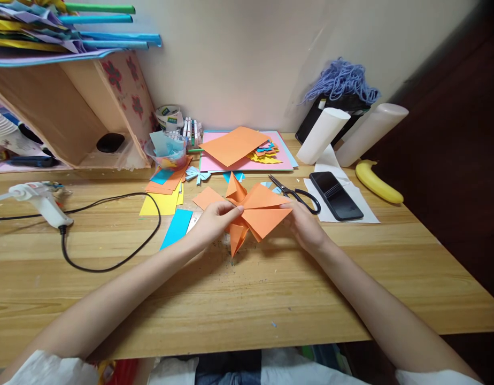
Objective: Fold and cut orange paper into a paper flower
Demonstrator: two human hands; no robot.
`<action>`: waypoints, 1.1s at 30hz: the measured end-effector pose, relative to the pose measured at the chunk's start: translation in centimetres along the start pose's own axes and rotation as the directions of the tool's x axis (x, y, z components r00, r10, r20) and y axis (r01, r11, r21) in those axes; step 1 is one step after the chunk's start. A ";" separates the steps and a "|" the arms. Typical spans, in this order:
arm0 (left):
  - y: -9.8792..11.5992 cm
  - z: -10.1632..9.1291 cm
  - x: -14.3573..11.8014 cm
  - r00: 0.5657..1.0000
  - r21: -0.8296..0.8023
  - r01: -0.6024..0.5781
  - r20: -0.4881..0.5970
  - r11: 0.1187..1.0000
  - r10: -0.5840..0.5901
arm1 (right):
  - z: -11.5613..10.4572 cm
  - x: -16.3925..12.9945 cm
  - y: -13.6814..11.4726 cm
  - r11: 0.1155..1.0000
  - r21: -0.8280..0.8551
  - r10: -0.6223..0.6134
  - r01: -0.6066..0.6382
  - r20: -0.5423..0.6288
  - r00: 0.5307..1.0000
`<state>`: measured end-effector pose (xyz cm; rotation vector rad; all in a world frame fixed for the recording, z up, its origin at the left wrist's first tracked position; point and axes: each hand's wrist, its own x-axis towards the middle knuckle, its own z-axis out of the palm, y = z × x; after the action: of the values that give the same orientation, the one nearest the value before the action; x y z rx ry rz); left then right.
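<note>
An orange folded paper flower [265,208] is held between both hands above the middle of the desk, its pointed petals spread several ways. My left hand [215,222] pinches it near its centre, thumb on top. At the flower's right edge, my right hand [307,227] grips a wide petal, most of its fingers hidden behind the paper. Black-handled scissors [297,193] lie just beyond my right hand. A flat orange paper piece [207,198] and a blue paper strip [177,227] rest beside my left hand.
A white glue gun [42,203] with a looping black cord lies left. Behind are stacked paper sheets [209,155], a plastic cup [167,152] and a cardboard box [126,107]. A phone [336,195], banana [378,183] and white rolls [324,135] occupy the right.
</note>
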<state>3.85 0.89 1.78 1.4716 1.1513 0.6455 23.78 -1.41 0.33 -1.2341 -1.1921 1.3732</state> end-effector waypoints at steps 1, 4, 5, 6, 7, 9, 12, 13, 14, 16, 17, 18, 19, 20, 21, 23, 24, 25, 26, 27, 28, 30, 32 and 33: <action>0.0 0.0 0.0 1.000 -0.019 0.018 0.001 1.000 -0.018 | -0.1 0.0 0.0 0.999 0.038 -0.005 0.006 -0.001 1.000; -0.1 -0.1 0.1 0.998 -0.064 0.065 0.023 0.996 -0.064 | -0.2 0.0 -0.2 0.995 0.104 -0.001 0.000 0.014 1.000; -0.2 0.0 0.1 0.997 -0.076 0.072 0.037 0.994 -0.069 | -0.2 0.0 -0.2 0.995 0.103 0.008 -0.009 0.012 1.000; -0.3 0.0 0.1 0.996 -0.086 0.077 0.056 0.993 -0.073 | -0.2 0.1 -0.2 0.996 0.083 0.016 -0.016 -0.004 1.000; -0.4 0.0 0.2 0.994 -0.089 0.082 0.074 0.993 -0.075 | -0.1 0.1 -0.2 0.999 0.046 0.017 -0.016 -0.026 1.000; -0.6 0.1 0.2 0.993 -0.067 0.084 0.085 0.994 -0.078 | 0.0 0.1 -0.1 0.999 -0.046 -0.008 0.005 -0.051 0.999; -0.6 0.2 0.1 0.995 -0.049 0.085 0.056 0.995 -0.082 | 0.3 0.0 0.1 0.993 -0.105 -0.060 0.059 -0.008 0.998; -0.5 0.3 0.1 0.995 -0.071 0.095 0.049 0.993 -0.092 | 0.4 0.0 0.1 0.992 -0.104 -0.077 0.077 0.005 0.997; -0.5 0.4 0.1 0.993 -0.105 0.111 0.044 0.988 -0.106 | 0.5 -0.1 0.2 0.989 -0.107 -0.098 0.098 0.002 0.995; -0.5 0.5 0.1 0.990 -0.165 0.142 0.020 0.976 -0.141 | 0.6 -0.3 0.2 0.979 -0.140 -0.156 0.150 -0.032 0.987; -0.6 0.6 0.1 0.987 -0.172 0.155 -0.004 0.973 -0.158 | 0.7 -0.4 0.2 0.970 -0.169 -0.187 0.175 -0.055 0.981; -0.6 0.6 0.1 0.985 -0.158 0.165 -0.033 0.974 -0.172 | 0.7 -0.4 0.2 0.958 -0.207 -0.216 0.197 -0.075 0.973; -0.7 0.6 0.1 0.982 -0.128 0.172 -0.061 0.977 -0.180 | 0.7 -0.4 0.3 0.944 -0.251 -0.244 0.215 -0.091 0.966; -0.7 0.6 0.1 0.980 -0.090 0.174 -0.085 0.981 -0.182 | 0.7 -0.5 0.4 0.928 -0.295 -0.266 0.227 -0.101 0.959; -0.7 0.6 0.1 0.979 -0.054 0.174 -0.101 0.983 -0.179 | 0.7 -0.5 0.4 0.913 -0.334 -0.284 0.234 -0.110 0.952; -0.6 0.6 0.1 0.980 -0.010 0.164 -0.112 0.986 -0.164 | 0.6 -0.5 0.5 0.893 -0.378 -0.313 0.244 -0.133 0.940; -0.5 0.6 0.1 0.981 -0.007 0.158 -0.110 0.987 -0.158 | 0.6 -0.5 0.5 0.892 -0.378 -0.323 0.250 -0.144 0.935; -0.4 0.5 0.0 0.983 -0.013 0.155 -0.101 0.988 -0.155 | 0.6 -0.6 0.4 0.895 -0.366 -0.328 0.254 -0.154 0.932; -0.3 0.5 0.0 0.984 -0.024 0.154 -0.085 0.988 -0.156 | 0.6 -0.6 0.3 0.901 -0.348 -0.330 0.258 -0.165 0.930; -0.2 0.5 0.0 0.986 -0.038 0.154 -0.063 0.987 -0.156 | 0.6 -0.5 0.3 0.908 -0.328 -0.330 0.260 -0.178 0.927; -0.2 0.5 0.0 0.987 -0.053 0.154 -0.039 0.987 -0.156 | 0.6 -0.5 0.2 0.916 -0.307 -0.325 0.259 -0.189 0.927; -0.2 0.5 0.0 0.988 -0.074 0.155 0.002 0.985 -0.155 | 0.5 -0.4 0.0 0.928 -0.281 -0.305 0.244 -0.199 0.931; -0.4 0.4 0.1 0.988 -0.078 0.152 0.013 0.985 -0.151 | 0.4 -0.3 0.0 0.937 -0.270 -0.276 0.219 -0.195 0.941; -0.5 0.4 0.1 0.989 -0.074 0.148 0.007 0.986 -0.148 | 0.3 -0.3 0.0 0.941 -0.269 -0.261 0.206 -0.190 0.946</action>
<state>4.06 0.76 1.18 1.3104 1.2104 0.5780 23.47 -1.69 0.37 -1.3296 -1.3288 0.9041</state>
